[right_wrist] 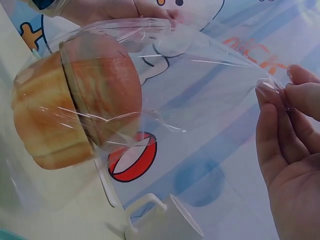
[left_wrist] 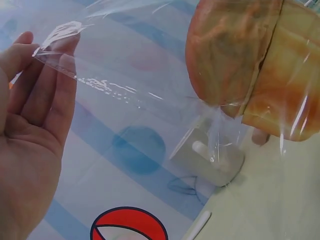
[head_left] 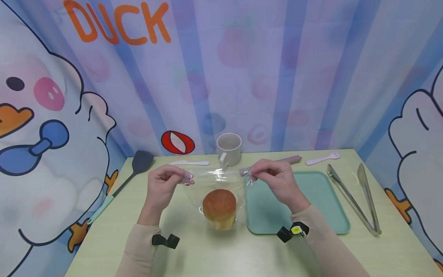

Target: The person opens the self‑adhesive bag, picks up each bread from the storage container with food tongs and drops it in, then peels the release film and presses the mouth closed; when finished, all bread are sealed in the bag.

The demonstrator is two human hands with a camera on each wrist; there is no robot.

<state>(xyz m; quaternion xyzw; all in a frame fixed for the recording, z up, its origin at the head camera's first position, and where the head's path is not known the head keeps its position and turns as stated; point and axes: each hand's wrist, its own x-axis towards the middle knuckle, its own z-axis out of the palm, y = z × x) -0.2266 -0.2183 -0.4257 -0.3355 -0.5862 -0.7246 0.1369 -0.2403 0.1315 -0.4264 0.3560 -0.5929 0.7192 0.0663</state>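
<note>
A clear plastic bag (head_left: 194, 194) hangs between my two hands with a brown-topped bread bun (head_left: 219, 209) inside it. My left hand (head_left: 162, 184) pinches one upper corner of the bag between thumb and fingers. At the opposite corner, my right hand (head_left: 277, 179) pinches the plastic the same way. Through the film in the left wrist view, the bun (left_wrist: 235, 55) shows its browned top and paler, ridged base. In the right wrist view the bag (right_wrist: 200, 75) stretches from the bun (right_wrist: 80, 100) to the right fingertips.
A teal tray (head_left: 297, 215) lies under and beyond the right forearm, with metal tongs (head_left: 356, 204) further right. Along the back stand a mug (head_left: 229, 148), a white knife (head_left: 189, 163), a mauve rod (head_left: 290, 159) and a pink fork (head_left: 323, 158). A spatula (head_left: 121, 186) lies left.
</note>
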